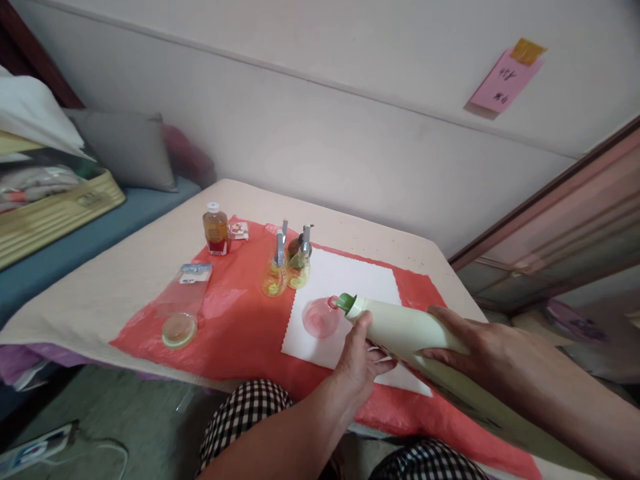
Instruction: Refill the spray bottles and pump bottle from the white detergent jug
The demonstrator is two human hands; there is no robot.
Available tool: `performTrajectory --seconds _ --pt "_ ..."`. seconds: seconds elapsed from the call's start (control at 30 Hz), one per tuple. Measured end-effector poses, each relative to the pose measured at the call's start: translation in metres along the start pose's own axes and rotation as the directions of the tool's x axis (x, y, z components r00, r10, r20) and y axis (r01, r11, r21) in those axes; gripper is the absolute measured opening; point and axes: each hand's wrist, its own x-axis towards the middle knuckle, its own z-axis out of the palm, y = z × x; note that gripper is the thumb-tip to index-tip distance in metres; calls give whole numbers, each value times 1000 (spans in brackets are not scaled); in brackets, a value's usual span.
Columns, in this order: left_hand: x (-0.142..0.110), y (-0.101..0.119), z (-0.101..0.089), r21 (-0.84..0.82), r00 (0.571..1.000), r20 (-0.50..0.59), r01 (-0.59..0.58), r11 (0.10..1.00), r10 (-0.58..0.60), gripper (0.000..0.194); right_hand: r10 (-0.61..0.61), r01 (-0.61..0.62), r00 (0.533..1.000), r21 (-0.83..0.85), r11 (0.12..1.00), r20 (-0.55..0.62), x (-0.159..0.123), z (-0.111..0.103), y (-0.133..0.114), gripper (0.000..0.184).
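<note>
My right hand (470,350) is wrapped round a large pale green bottle (400,327), tilted so its dark green spout points down to the left. The spout sits over a small pink funnel (320,317) on a white sheet (350,280). My left hand (361,360) is closed near the bottle's neck, thumb up against it; what its fingers hold underneath is hidden. Two small clear pump bottles (287,267) with yellowish liquid stand just beyond the funnel.
A red plastic sheet (240,327) covers the beige table (125,267). On it stand an amber bottle (216,230), a small packet (239,231), a clear bag (187,287) and a round lid (178,329). A bed with a basket (60,207) lies left.
</note>
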Motion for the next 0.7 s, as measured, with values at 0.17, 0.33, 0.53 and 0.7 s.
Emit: performTrajectory --seconds 0.17,0.33,0.53,0.7 --pt "1 -1 0 -14 1000 2 5 1000 -5 72 7 -9 996 21 1000 88 1 -1 1 43" --pt "0 -1 0 -2 1000 -5 8 1000 -8 72 15 -16 994 7 1000 108 0 -3 -1 46" --pt "-1 0 1 -15 1000 9 14 1000 -13 69 10 -15 994 45 999 106 0 -6 -3 44" --pt "-1 0 1 -20 1000 -4 21 1000 -21 71 5 -9 993 40 999 114 1 -7 -4 41"
